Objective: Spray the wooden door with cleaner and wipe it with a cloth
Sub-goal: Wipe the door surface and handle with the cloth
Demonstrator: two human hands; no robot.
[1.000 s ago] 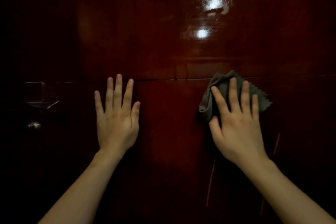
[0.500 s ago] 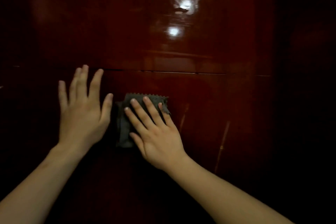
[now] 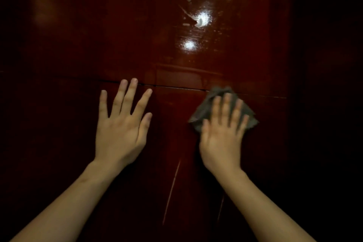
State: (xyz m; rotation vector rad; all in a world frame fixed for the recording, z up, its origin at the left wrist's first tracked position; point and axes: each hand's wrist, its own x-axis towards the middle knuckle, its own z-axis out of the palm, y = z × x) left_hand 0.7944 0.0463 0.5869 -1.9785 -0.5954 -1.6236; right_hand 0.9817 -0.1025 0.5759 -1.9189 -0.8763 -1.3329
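A glossy dark red wooden door (image 3: 176,55) fills the view, with wet streaks and light glare on its upper middle. A horizontal seam runs across it at mid height. My left hand (image 3: 121,125) lies flat on the door with fingers spread and holds nothing. To its right, my right hand (image 3: 222,135) presses a crumpled grey cloth (image 3: 208,108) flat against the door just below the seam; it looks blurred. No spray bottle is in view.
The door's right edge (image 3: 287,84) meets a dark area. Thin pale scratch lines (image 3: 170,192) run down the lower panel between my forearms. The left side is very dark.
My right hand slid the cloth left until it was next to my left hand, then back to the right. The left hand stayed flat on the door.
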